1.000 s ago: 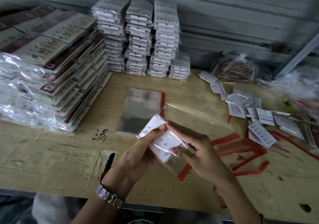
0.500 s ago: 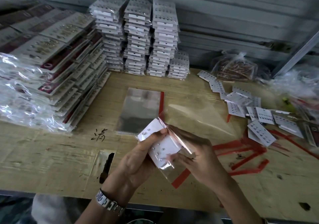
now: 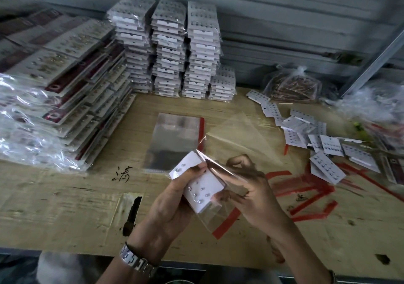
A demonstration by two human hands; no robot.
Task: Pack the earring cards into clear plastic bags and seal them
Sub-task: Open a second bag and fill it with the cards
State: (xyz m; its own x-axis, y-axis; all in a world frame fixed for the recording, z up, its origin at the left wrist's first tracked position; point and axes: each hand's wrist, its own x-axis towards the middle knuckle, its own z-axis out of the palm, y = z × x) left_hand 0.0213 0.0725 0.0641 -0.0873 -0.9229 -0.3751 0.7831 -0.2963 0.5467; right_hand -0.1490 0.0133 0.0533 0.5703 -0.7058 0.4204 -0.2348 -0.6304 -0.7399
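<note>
While gripping earring card (image 3: 204, 186) with left hand (image 3: 172, 205), thumb pressed on its face, pinches clear plastic bag (image 3: 218, 218) drawn round it with right hand (image 3: 258, 196), at lower centre of the frame. Has flat empty bags (image 3: 177, 139) just above on table (image 3: 65, 207), loose cards (image 3: 323, 167) at right, packed stacks (image 3: 168, 49) at upper centre.

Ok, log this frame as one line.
phase: bagging | left hand: grips earring card | right hand: pinches clear bag around it | red-strip flap: unsealed
</note>
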